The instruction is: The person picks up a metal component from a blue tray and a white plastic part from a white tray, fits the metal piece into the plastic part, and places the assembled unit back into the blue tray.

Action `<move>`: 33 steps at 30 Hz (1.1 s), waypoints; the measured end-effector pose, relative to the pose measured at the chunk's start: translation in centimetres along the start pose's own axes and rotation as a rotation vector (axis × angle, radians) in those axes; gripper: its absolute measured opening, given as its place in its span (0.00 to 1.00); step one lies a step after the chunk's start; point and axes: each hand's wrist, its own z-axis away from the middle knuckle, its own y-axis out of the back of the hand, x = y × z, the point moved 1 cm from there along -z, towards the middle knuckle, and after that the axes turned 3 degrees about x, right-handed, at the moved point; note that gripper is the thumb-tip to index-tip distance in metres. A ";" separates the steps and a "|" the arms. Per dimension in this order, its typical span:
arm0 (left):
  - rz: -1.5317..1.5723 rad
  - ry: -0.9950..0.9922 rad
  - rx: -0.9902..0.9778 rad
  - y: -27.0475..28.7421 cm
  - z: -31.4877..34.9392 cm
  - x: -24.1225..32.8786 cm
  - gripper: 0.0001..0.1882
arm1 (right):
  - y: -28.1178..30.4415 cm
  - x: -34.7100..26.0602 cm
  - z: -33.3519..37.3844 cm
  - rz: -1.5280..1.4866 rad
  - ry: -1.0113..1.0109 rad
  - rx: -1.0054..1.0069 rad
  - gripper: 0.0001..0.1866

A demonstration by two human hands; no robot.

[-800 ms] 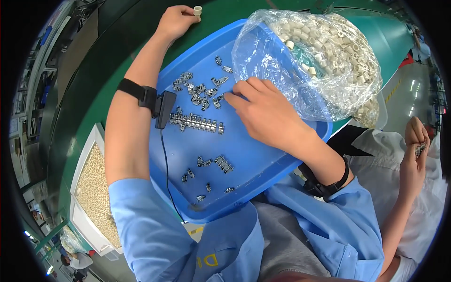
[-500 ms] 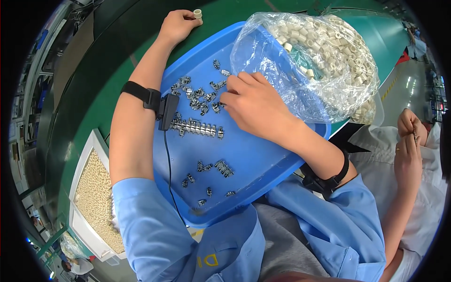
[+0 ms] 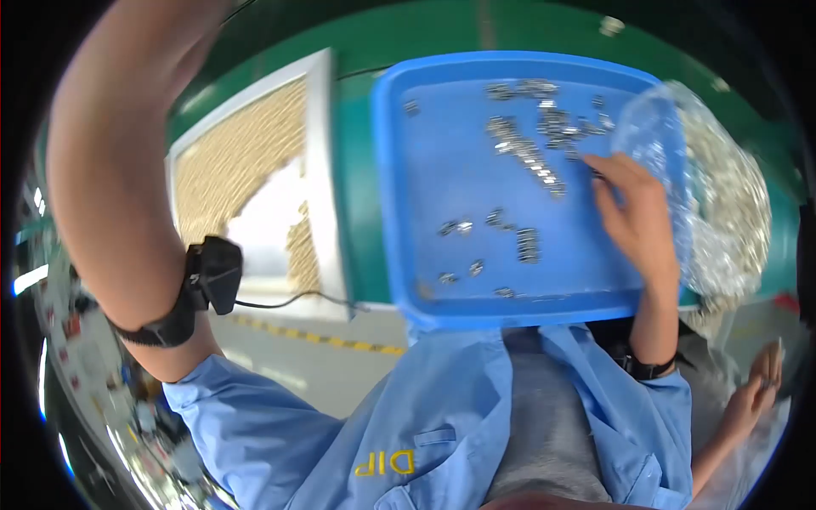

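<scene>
The bag (image 3: pixel 724 208) overlaps the tray (image 3: pixel 438 187); our right hand (image 3: pixel 636 208) is near the clips (image 3: pixel 555 127), its blurred grip we cannot tell.

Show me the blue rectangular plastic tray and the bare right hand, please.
Blue rectangular plastic tray (image 3: pixel 455 174): head view, left part of its inner floor.
Bare right hand (image 3: pixel 639 208): head view, back of the hand.

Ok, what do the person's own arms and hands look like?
The left arm has a light-blue sleeve, black strap, black box and thin dark cable; the left hand is out of view. The right arm has a matching sleeve and black band; the right hand is ungloved.
</scene>
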 end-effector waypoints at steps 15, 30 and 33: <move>-0.680 0.536 0.369 3.2 28.6 -15.5 0.12 | -2.7 -4.6 1.3 -0.092 0.071 0.000 0.08; -0.544 0.590 0.145 2.9 26.3 -18.7 0.11 | -3.6 -4.6 1.9 -0.126 0.068 0.041 0.09; -0.627 0.467 0.156 3.1 26.0 -18.9 0.11 | -3.6 -4.3 1.9 -0.124 0.061 0.061 0.10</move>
